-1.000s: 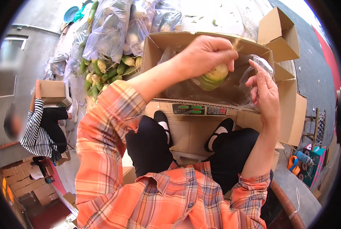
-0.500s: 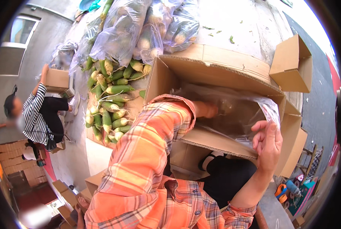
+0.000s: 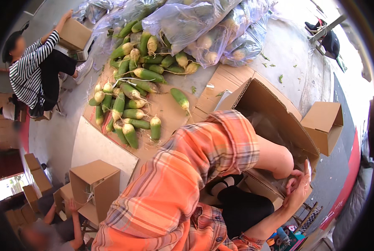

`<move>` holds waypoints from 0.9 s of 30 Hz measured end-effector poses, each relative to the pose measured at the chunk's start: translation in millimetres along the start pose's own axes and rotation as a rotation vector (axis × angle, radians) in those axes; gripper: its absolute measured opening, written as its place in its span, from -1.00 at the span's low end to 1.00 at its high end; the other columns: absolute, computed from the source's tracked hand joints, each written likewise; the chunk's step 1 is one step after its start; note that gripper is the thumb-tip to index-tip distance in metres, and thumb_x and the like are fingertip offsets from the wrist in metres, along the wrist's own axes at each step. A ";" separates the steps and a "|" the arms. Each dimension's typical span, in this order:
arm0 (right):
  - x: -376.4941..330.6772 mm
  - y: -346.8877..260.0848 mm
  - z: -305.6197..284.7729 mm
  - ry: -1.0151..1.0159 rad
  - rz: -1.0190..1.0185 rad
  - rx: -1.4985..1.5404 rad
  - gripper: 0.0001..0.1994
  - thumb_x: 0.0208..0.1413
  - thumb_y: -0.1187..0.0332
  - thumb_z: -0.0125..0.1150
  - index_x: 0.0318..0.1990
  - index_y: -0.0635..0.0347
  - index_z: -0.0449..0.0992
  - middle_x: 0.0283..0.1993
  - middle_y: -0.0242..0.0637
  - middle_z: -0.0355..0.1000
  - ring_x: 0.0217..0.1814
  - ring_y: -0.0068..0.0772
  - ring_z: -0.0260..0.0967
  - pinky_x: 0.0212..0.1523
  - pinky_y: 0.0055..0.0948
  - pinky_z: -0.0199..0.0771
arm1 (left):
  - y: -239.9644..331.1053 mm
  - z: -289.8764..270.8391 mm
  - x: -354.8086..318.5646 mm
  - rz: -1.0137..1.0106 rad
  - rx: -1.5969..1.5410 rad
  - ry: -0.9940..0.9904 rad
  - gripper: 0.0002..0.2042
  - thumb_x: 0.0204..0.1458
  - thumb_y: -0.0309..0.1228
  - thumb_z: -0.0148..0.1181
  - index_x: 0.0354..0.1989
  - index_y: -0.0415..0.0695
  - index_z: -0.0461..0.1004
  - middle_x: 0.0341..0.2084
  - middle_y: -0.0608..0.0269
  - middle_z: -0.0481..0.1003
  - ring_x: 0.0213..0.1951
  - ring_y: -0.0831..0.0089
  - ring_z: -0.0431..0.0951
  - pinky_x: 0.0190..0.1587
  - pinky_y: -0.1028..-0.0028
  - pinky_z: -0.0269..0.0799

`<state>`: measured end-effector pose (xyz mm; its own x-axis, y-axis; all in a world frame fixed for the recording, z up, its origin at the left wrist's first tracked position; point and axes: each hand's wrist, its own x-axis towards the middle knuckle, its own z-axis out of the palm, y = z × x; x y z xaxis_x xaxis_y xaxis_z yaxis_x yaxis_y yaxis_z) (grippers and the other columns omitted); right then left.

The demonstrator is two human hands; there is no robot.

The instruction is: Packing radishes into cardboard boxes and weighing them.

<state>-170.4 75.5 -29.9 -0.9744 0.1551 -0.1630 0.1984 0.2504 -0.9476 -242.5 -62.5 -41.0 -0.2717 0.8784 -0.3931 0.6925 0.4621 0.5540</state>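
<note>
My left arm, in an orange plaid sleeve, reaches into the open cardboard box [image 3: 275, 94]. The bare left forearm [image 3: 275, 157] shows, but the hand at its end is hidden down in the box. A clear plastic bag [image 3: 267, 124] lines the box. At the box's near right end, my right hand [image 3: 298, 190] has its fingers curled and its thumb up, closed on the edge of the bag at the rim. To the left of the box, green-and-white radishes [image 3: 133, 102] lie in a pile on flattened cardboard, with a single radish [image 3: 179, 99] apart from them.
Purple-tinted plastic bags [image 3: 195, 29] full of radishes lie beyond the pile. An empty box [image 3: 323, 125] stands to the right, another box [image 3: 95, 184] at lower left. One person in a striped top [image 3: 32, 77] sits at far left; another person's arm [image 3: 76, 226] shows at lower left.
The view has swung so the box now appears further right and the pile more fully. My left forearm has moved toward the box's right end, close to my right hand.
</note>
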 end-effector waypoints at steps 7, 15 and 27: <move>-0.2 1.0 6.6 0.028 -0.019 -0.060 -0.53 0.27 0.09 -0.26 0.17 0.23 0.22 -0.44 -0.36 0.33 -0.71 -0.81 0.07 -0.80 -0.80 -0.15 | -11.8 63.2 -195.0 0.256 -0.334 1.125 -0.92 -0.01 -0.47 0.06 -0.40 -0.20 0.43 -0.44 0.13 0.45 -0.38 0.23 0.48 -0.35 0.39 0.39; 11.5 13.5 7.9 0.036 0.001 -0.103 -0.54 0.26 0.06 -0.24 0.16 0.16 0.25 -0.43 -0.42 0.34 -0.69 -0.85 0.06 -0.79 -0.83 -0.13 | -117.3 386.7 -277.9 -1.338 -1.367 1.672 -0.83 0.04 -0.38 0.04 -0.27 -0.18 0.47 -0.46 0.30 0.49 -0.39 0.59 0.46 -0.33 0.58 0.36; 17.8 19.8 -1.2 0.071 0.003 -0.272 -0.55 0.25 0.07 -0.22 0.16 0.13 0.26 -0.36 -0.46 0.35 -0.63 -0.86 0.05 -0.75 -0.84 -0.12 | -137.3 497.4 -247.1 -1.753 -0.635 1.360 -0.76 -0.07 -0.34 0.16 -0.26 -0.21 0.45 -0.30 0.00 0.41 -0.28 0.17 0.46 -0.19 0.34 0.37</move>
<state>-183.8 84.4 -51.3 -0.9658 0.2201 -0.1369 0.2316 0.4954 -0.8372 61.9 -403.6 -385.0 -0.4871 -0.8538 -0.1836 -0.7787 0.3294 0.5339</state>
